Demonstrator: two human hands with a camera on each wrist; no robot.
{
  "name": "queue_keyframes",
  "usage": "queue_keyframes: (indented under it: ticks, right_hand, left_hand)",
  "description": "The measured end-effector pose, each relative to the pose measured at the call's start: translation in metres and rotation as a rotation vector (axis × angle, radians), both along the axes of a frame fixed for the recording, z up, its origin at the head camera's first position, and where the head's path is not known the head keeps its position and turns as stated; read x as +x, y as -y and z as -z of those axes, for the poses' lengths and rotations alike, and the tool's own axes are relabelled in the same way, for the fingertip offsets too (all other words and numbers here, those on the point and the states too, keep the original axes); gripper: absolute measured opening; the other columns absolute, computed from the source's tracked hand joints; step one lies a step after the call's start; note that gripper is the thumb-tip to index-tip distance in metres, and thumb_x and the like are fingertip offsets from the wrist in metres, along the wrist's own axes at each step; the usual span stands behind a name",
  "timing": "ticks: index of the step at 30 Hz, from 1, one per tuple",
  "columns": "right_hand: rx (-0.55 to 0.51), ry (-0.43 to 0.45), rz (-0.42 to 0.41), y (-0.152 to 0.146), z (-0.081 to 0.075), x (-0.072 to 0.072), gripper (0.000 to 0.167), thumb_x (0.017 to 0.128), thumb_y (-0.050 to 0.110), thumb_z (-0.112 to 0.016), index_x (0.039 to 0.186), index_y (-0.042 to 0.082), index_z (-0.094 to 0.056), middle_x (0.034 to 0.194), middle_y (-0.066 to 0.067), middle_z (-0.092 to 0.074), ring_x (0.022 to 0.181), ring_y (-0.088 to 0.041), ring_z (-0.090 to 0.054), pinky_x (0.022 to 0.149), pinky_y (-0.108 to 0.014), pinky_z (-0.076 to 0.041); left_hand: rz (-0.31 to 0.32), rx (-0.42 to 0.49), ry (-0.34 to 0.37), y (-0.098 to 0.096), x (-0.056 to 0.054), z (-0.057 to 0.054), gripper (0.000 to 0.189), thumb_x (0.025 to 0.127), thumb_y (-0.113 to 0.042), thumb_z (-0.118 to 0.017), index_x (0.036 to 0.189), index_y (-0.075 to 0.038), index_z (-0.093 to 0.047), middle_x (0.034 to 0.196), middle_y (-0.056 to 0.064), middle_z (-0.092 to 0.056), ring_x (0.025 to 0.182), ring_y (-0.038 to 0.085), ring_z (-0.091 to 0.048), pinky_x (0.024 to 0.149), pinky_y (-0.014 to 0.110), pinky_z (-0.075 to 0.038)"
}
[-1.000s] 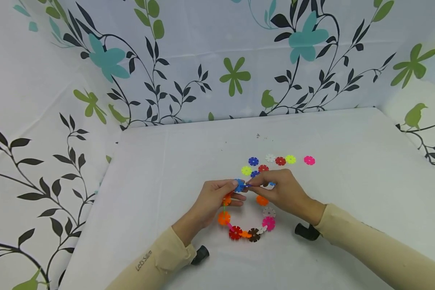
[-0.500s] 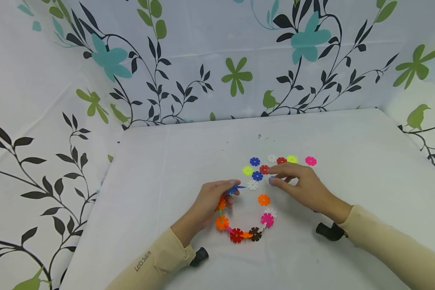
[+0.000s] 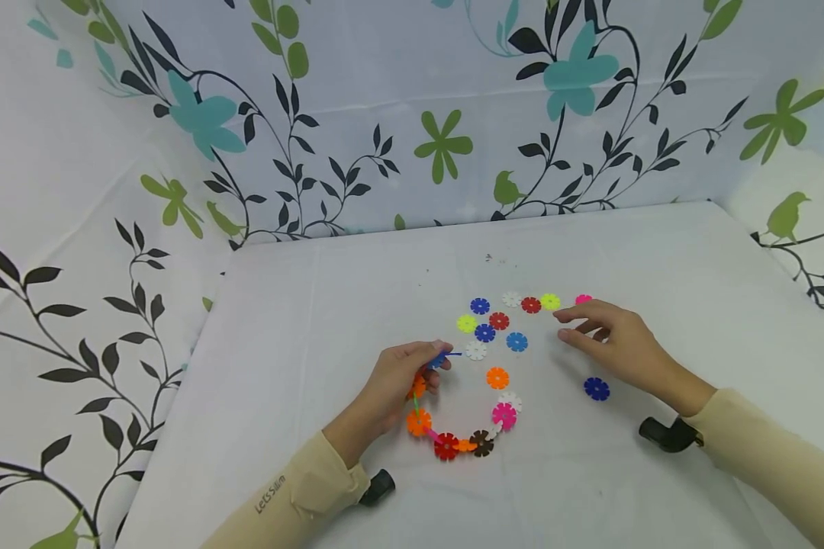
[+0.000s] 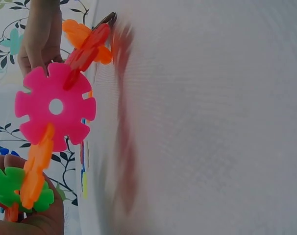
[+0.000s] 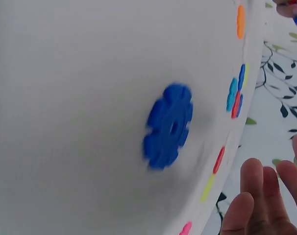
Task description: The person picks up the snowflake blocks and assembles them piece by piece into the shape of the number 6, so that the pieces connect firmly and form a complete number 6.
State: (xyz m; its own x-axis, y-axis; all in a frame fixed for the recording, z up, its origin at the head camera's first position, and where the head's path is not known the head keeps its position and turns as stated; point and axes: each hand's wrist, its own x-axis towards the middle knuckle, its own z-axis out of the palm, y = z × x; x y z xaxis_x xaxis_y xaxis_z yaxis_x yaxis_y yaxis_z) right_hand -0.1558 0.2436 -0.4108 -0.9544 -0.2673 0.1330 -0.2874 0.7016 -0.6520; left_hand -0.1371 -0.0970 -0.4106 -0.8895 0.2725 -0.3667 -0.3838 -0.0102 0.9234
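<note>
Writing: dark lettering (image 3: 271, 494) on the beige left sleeve (image 3: 295, 488) appears to read "Lets Slim"; the last letters are small and uncertain.

Left hand (image 3: 401, 374): thumb and fingers are clamped on the blue end of a curved chain of multicoloured, notched, flower-shaped plastic discs (image 3: 446, 447). The fingers hide part of this end. The chain runs from the hand down toward the wearer, then curves right and back up, through orange, green, pink, red, brown and white pieces.

Right hand (image 3: 614, 343): fingers are apart and hold nothing. The hand is above the white table surface (image 3: 316, 305), between a loose dark blue notched disc (image 3: 597, 389) and a bright pink notched disc (image 3: 583, 299), which it partly covers.

Surroundings: an orange notched disc (image 3: 497, 377) lies just beyond the chain's right end; whether the two are joined cannot be told. Further back are a light blue notched disc (image 3: 517, 341), a white notched disc (image 3: 476, 350) and a loose group of dark blue, red, yellow and white discs. A black cylindrical device (image 3: 378, 486) projects at the left wrist; a similar black device (image 3: 666, 435) projects at the right. Behind the table hangs white fabric (image 3: 357, 91) printed with teal flowers, green birds and dark leafy stems.
</note>
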Motion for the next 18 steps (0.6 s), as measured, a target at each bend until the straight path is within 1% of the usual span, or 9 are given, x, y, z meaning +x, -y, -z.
queue_keyframes:
  ticks: [4,7,9,11,14,18]
  right_hand:
    - [0.038,0.112,-0.006,-0.014,0.000,-0.002,0.031,0.096,0.030,-0.072,0.122,0.013,-0.073,0.114,-0.005,-0.069,0.092,-0.022,-0.066,0.069,-0.029,-0.055]
    - [0.056,0.195,-0.041,-0.023,0.002,-0.004,0.031,0.094,0.029,-0.074,0.120,0.012,-0.074,0.106,-0.003,-0.069,0.087,-0.019,-0.064,0.065,-0.028,-0.054]
    - [0.063,0.234,-0.064,-0.027,0.004,-0.004,0.031,0.094,0.028,-0.074,0.120,0.011,-0.074,0.103,-0.002,-0.069,0.084,-0.017,-0.064,0.065,-0.027,-0.054]
    - [0.069,0.257,-0.077,-0.030,0.007,-0.004,0.030,0.094,0.026,-0.075,0.119,0.011,-0.074,0.102,-0.001,-0.069,0.083,-0.017,-0.064,0.065,-0.027,-0.054]
    - [0.072,0.268,-0.079,-0.032,0.010,-0.004,0.029,0.093,0.025,-0.075,0.118,0.011,-0.075,0.103,-0.001,-0.070,0.083,-0.017,-0.064,0.066,-0.026,-0.055]
    - [0.077,0.270,-0.078,-0.034,0.013,-0.005,0.029,0.094,0.026,-0.075,0.118,0.012,-0.074,0.106,-0.001,-0.070,0.085,-0.016,-0.064,0.066,-0.026,-0.055]
  left_hand:
    - [-0.007,0.012,0.008,0.001,0.000,-0.001,0.030,0.103,-0.023,-0.060,0.119,0.001,-0.070,0.107,0.021,-0.069,0.070,0.015,-0.059,0.074,0.024,-0.055]
    - [-0.011,0.020,0.011,0.001,0.000,0.000,0.029,0.103,-0.022,-0.060,0.118,0.001,-0.070,0.105,0.020,-0.069,0.069,0.015,-0.059,0.073,0.024,-0.055]
    - [-0.012,0.030,0.011,0.001,0.000,0.000,0.028,0.103,-0.021,-0.060,0.117,0.002,-0.069,0.103,0.019,-0.069,0.069,0.014,-0.058,0.073,0.024,-0.055]
    - [-0.012,0.040,0.005,0.002,-0.001,0.001,0.028,0.103,-0.020,-0.060,0.116,0.003,-0.069,0.100,0.017,-0.070,0.068,0.015,-0.058,0.073,0.025,-0.055]
    - [-0.016,0.049,0.003,0.002,-0.001,0.002,0.028,0.103,-0.020,-0.059,0.115,0.004,-0.068,0.099,0.015,-0.070,0.068,0.015,-0.058,0.073,0.025,-0.055]
    - [-0.023,0.049,0.003,0.002,-0.001,0.002,0.027,0.103,-0.020,-0.058,0.114,0.003,-0.068,0.103,0.016,-0.070,0.068,0.014,-0.059,0.073,0.025,-0.055]
